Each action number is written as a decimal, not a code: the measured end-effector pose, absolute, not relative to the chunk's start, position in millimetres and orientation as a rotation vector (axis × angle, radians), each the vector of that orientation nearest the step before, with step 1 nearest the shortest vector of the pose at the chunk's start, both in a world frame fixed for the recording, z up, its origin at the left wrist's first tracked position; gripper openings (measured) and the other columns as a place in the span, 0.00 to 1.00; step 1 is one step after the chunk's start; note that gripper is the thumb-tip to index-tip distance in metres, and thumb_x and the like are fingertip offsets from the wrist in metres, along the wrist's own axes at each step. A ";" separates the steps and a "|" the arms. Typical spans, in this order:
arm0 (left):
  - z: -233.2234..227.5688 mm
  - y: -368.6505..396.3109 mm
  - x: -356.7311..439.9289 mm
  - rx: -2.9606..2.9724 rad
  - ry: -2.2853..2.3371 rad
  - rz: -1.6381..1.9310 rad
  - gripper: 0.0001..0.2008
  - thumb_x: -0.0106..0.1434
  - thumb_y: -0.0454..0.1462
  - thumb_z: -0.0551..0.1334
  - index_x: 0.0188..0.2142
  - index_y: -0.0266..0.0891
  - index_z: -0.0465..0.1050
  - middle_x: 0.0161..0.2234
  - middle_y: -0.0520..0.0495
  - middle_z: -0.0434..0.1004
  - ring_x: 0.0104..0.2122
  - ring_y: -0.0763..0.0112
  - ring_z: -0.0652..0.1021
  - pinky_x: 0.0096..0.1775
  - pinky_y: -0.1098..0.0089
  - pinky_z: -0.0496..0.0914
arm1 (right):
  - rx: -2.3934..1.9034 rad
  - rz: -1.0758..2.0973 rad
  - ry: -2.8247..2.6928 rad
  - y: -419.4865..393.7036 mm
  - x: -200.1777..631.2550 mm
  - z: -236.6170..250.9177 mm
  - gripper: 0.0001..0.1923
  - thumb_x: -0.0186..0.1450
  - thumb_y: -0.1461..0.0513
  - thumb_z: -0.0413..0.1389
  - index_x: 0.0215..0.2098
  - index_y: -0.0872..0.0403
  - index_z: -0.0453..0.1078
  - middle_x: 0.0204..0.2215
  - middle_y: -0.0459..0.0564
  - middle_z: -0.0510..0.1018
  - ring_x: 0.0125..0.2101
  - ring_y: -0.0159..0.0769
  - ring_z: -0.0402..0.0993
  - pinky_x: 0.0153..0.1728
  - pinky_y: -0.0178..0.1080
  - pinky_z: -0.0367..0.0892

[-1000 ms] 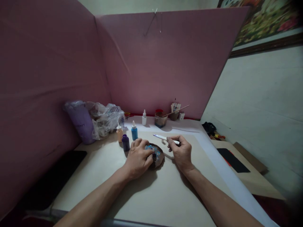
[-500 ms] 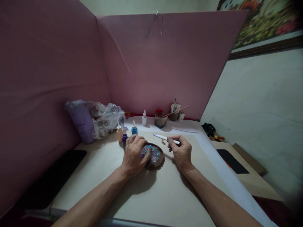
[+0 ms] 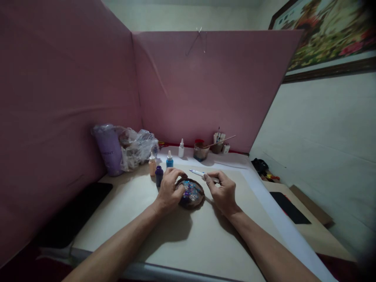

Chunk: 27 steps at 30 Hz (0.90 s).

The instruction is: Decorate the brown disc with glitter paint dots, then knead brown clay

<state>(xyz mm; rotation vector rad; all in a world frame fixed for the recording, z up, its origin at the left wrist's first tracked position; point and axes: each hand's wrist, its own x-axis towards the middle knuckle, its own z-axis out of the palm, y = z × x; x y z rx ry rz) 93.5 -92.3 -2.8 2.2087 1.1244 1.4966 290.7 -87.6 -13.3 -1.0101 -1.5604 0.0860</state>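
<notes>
My left hand (image 3: 170,188) grips the left edge of a round, brown, dish-like piece (image 3: 194,203), thumb on its face and fingers curled at the far rim. Blue and purple patches mark its textured surface. A slim white pen-like tool (image 3: 200,173) with a purplish tip is pinched in my right hand (image 3: 222,191). Its tip points left, above the far side of the piece and apart from it. Just beyond my left hand stands an uncapped purple bottle (image 3: 159,177). Behind it are a peach bottle (image 3: 152,166) and a blue bottle (image 3: 169,160), both with white nozzles.
A white bottle (image 3: 181,149), a tub of murky liquid (image 3: 201,152) with a stick across it and a brush holder (image 3: 217,147) line the back. Left of them are a clear plastic bag (image 3: 139,149) and a purple tumbler (image 3: 109,150). Pink panels (image 3: 211,86) enclose the table.
My left fingers have shifted on the round piece, uncovering more of its face and the purple bottle. The pen-like tool stays in my right hand. The view has tilted slightly.
</notes>
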 end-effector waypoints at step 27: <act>-0.4 -94.5 85.8 2.320 1.008 1.723 0.18 0.50 0.23 0.53 0.39 0.37 0.71 0.31 0.48 0.72 0.37 0.65 0.69 0.42 0.62 0.65 | -0.948 -0.027 -1.675 -89.2 293.0 -13.0 0.06 0.64 0.60 0.57 0.31 0.55 0.70 0.26 0.48 0.75 0.28 0.33 0.71 0.32 0.35 0.67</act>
